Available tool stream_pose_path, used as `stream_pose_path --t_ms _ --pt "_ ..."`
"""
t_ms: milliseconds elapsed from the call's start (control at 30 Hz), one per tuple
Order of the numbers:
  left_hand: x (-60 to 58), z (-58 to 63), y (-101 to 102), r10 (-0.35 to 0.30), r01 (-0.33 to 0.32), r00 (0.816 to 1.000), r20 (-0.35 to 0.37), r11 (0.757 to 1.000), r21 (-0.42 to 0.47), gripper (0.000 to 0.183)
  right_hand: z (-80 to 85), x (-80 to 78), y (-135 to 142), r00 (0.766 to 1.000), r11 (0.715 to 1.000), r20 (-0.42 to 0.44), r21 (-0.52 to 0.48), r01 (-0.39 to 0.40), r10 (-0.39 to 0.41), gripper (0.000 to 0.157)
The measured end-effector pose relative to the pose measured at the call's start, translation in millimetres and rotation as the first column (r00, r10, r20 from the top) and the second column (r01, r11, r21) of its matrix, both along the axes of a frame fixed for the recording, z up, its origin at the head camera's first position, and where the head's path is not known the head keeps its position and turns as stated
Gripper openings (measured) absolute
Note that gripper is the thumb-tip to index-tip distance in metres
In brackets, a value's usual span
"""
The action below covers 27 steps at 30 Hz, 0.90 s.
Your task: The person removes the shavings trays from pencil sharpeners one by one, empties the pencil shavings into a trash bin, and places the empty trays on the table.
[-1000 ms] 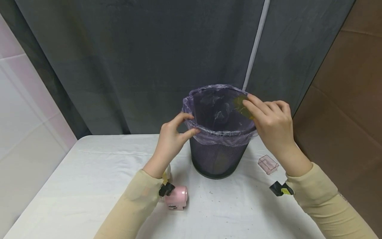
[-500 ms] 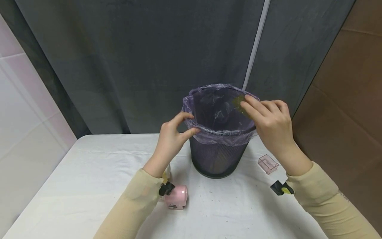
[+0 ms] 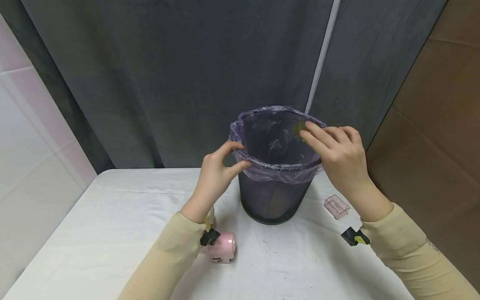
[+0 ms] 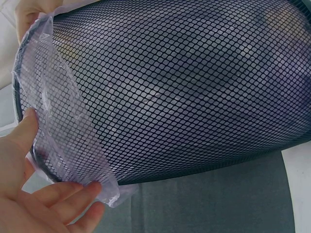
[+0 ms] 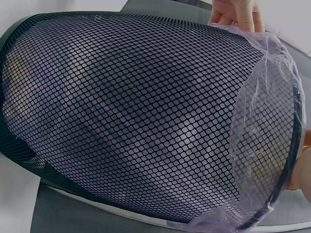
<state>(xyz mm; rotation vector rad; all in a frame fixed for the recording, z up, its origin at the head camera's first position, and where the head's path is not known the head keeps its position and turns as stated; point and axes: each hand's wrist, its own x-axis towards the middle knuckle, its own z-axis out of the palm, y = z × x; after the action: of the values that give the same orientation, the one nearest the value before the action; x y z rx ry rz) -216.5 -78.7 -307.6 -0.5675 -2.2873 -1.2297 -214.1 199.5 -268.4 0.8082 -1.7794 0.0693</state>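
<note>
A black mesh trash can (image 3: 275, 204), lined with a thin purple plastic bag (image 3: 277, 173) folded over its rim, stands upright on the table. My left hand (image 3: 215, 171) grips the rim and bag on the left side, thumb outside; in the left wrist view its fingers (image 4: 77, 199) lie along the bag. At the right rim my right hand (image 3: 339, 156) reaches over the edge. Its fingers hold a flat, see-through yellowish piece (image 3: 298, 129) inside the opening, partly hidden by the fingertips. The right wrist view shows this hand (image 5: 301, 170) at the rim, mostly cut off.
A pink cup-like object (image 3: 223, 248) lies near my left wrist, and a whitish object (image 3: 211, 215) is partly hidden behind it. Right of the can is a small clear pink box (image 3: 336, 207). Small dark crumbs dot the white tablecloth (image 3: 270, 271). A dark curtain (image 3: 187, 83) hangs behind.
My right hand has shifted slightly left, further over the opening, and less of the yellowish piece shows. The left hand and the trash can stay in place.
</note>
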Motion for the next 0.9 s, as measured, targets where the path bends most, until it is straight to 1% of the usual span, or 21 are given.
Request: stream_pose_path --t_ms 400,633,900 --pt "0.3 0.0 0.3 0.004 -0.004 1.0 0.006 1.0 -0.003 0.038 0.5 0.5 0.9 1.0 0.999 -0.008 0.052 0.014 -0.013 0.042" --pt "1.1 0.1 0.7 0.0 0.0 1.0 0.015 1.0 -0.003 0.039 0.4 1.3 1.4 1.0 0.997 -0.022 0.071 0.013 -0.011 0.043" --pt "0.0 -0.6 0.5 0.004 -0.004 1.0 0.009 1.0 0.0 0.037 1.2 1.0 1.4 0.999 0.994 -0.035 0.105 0.004 0.0 0.043"
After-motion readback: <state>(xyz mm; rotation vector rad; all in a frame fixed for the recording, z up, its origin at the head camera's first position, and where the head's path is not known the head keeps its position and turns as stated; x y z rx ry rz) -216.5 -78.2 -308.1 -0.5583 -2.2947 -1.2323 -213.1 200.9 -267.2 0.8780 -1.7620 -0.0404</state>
